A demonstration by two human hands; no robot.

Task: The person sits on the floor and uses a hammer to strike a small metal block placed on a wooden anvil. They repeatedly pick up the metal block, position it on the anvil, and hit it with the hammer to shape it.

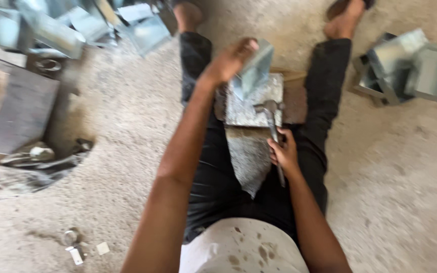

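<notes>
I sit on the floor with my legs spread. My left hand [231,59] grips the top of a folded sheet-metal piece [256,68] that stands on a flat metal block [253,103] between my legs. My right hand [283,151] is closed around the handle of a hammer [270,115]; its head hovers over the block, just right of the sheet-metal piece. The picture is blurred by motion.
Shiny sheet-metal boxes [410,65] lie on the floor at the right. More metal boxes [51,28] are piled at the top left beside a dark flat slab [24,108]. Small metal scraps [74,247] lie at the bottom left. The floor is rough concrete.
</notes>
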